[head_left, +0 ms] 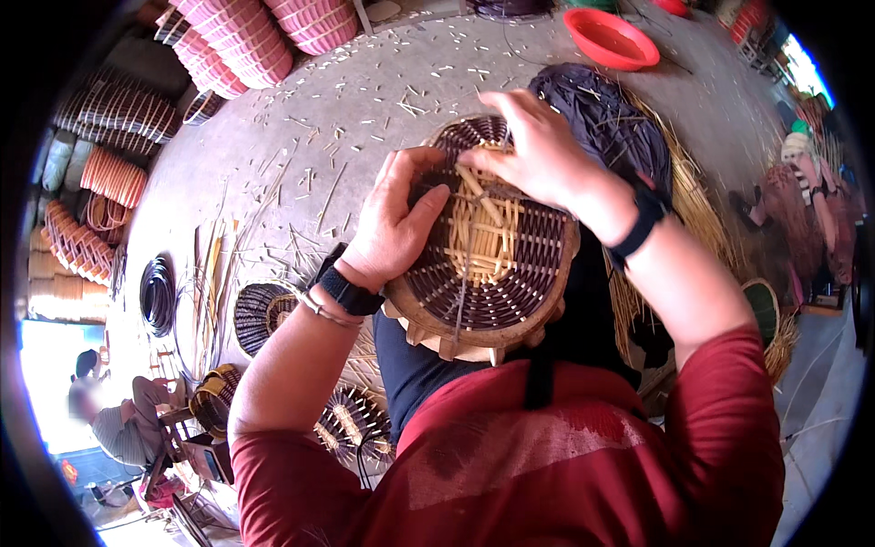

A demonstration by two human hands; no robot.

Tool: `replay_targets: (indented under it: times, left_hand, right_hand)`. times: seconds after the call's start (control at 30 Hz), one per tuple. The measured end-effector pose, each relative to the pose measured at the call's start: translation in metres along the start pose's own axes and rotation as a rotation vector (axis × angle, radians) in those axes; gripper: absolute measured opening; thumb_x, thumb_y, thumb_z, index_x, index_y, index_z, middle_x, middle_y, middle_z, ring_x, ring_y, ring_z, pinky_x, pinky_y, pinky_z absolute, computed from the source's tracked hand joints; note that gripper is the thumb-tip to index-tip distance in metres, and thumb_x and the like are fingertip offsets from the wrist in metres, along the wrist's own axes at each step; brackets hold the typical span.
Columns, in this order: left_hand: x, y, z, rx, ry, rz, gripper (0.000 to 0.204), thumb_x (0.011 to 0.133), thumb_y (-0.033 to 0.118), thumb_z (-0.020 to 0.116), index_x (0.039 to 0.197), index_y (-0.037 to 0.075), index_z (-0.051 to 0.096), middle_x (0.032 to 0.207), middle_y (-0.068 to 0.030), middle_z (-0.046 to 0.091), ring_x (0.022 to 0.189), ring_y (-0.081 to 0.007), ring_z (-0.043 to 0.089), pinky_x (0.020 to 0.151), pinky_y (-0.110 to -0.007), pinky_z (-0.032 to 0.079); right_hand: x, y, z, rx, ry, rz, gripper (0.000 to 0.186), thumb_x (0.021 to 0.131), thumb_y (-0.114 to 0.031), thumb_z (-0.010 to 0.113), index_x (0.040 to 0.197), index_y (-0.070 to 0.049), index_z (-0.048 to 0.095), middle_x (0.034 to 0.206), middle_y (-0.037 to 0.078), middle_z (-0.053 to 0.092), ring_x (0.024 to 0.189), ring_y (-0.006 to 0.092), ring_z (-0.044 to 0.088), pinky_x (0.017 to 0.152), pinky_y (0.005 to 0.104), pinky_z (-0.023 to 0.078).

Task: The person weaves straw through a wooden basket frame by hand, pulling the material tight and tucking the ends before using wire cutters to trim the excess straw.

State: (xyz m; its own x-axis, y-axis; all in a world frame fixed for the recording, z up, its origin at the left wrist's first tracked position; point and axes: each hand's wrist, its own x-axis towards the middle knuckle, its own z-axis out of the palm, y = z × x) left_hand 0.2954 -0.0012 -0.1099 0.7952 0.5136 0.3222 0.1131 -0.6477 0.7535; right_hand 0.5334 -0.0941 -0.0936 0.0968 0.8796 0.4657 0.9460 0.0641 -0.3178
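A: Basket position? 
B: Round half-woven wicker basket, dark strands around a pale cane centre, lies base-up on the person's lap, above the grey concrete floor.

A: Grips? 
B: Left hand clamps the basket's left rim, thumb on the weave, likely to steady it. Right hand pinches a pale cane strand at the far rim, fingers closed.

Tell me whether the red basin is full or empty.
Empty: the red basin on the concrete floor shows only its bare red inside.
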Motion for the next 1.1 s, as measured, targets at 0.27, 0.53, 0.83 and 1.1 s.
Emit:
replay_targets:
  times: [0.27,0.53,0.83,1.1]
  left_hand:
    - [0.006,0.015,0.012,0.361,-0.022,0.034,0.046,0.103,0.017,0.064,0.149,0.008,0.061,0.141,-0.0173,0.059,0.131,-0.0398,0.052,0.113,-0.046,0.045]
    - [0.012,0.017,0.010,0.357,-0.064,0.031,0.044,0.101,0.019,0.065,0.143,0.004,0.065,0.141,-0.0188,0.059,0.129,-0.0412,0.053,0.113,-0.047,0.045]
    - [0.001,0.021,0.017,0.346,-0.013,0.077,0.044,0.100,0.018,0.066,0.143,0.007,0.065,0.140,-0.0170,0.059,0.126,-0.0405,0.055,0.111,-0.048,0.046]
    - [-0.009,0.025,0.020,0.222,0.020,0.198,0.034,0.095,0.009,0.072,0.128,0.005,0.075,0.125,-0.0131,0.067,0.116,-0.0339,0.061,0.103,-0.042,0.051]
  right_hand:
    - [-0.044,-0.046,-0.027,0.018,-0.206,0.072,0.051,0.093,-0.055,0.076,0.090,-0.006,0.065,0.084,0.013,0.074,0.082,0.0379,0.074,0.071,0.0487,0.058]
    - [-0.028,-0.060,-0.047,-0.159,-0.507,0.141,0.043,0.102,-0.041,0.064,0.098,0.001,0.072,0.091,0.025,0.076,0.094,0.0428,0.075,0.087,0.0514,0.061]
    - [-0.061,-0.049,-0.027,-0.128,-0.272,-0.019,0.031,0.098,-0.035,0.065,0.088,-0.005,0.068,0.071,0.018,0.073,0.066,0.0393,0.075,0.065,0.0520,0.061]
    - [-0.077,-0.042,-0.031,0.011,-0.176,-0.126,0.023,0.092,-0.027,0.070,0.083,-0.007,0.062,0.069,0.015,0.071,0.063,0.0364,0.073,0.059,0.0485,0.059]
